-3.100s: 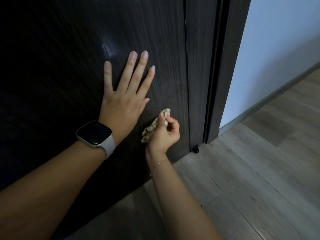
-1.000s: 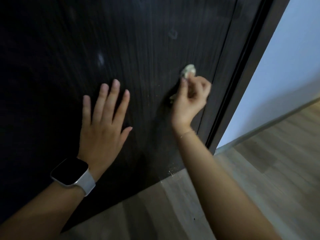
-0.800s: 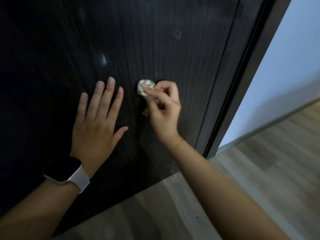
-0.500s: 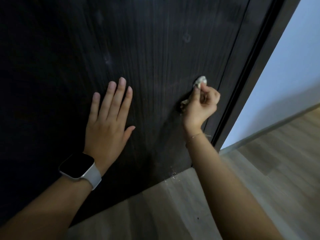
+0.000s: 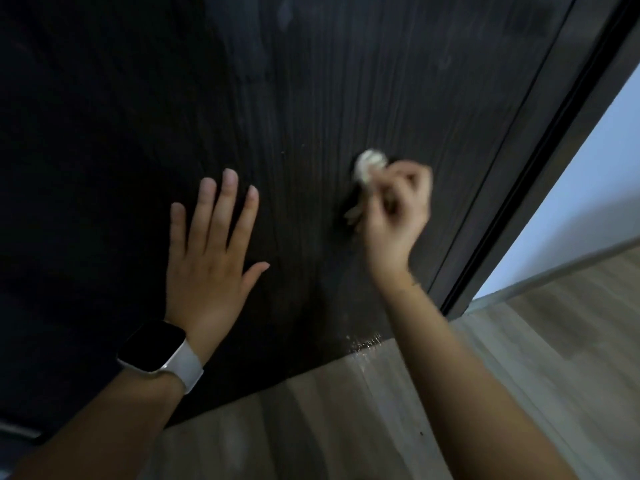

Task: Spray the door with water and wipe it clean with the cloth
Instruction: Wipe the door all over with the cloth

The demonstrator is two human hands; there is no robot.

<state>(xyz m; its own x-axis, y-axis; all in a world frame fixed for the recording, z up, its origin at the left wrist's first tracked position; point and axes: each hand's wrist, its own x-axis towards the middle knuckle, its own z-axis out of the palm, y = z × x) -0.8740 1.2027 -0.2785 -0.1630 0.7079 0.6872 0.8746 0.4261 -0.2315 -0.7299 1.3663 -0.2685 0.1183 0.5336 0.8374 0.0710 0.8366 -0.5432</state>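
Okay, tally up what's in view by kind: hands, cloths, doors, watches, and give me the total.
Hands: 2, left hand flat on the door, right hand gripping the cloth
Cloths: 1, cloth
Doors: 1, door
Watches: 1, watch
Total: 5

Pale wall (image 5: 588,174), wood-plank floor (image 5: 346,427)

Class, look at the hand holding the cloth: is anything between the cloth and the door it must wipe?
Nothing visible. The right hand holds the cloth bunched against the door.
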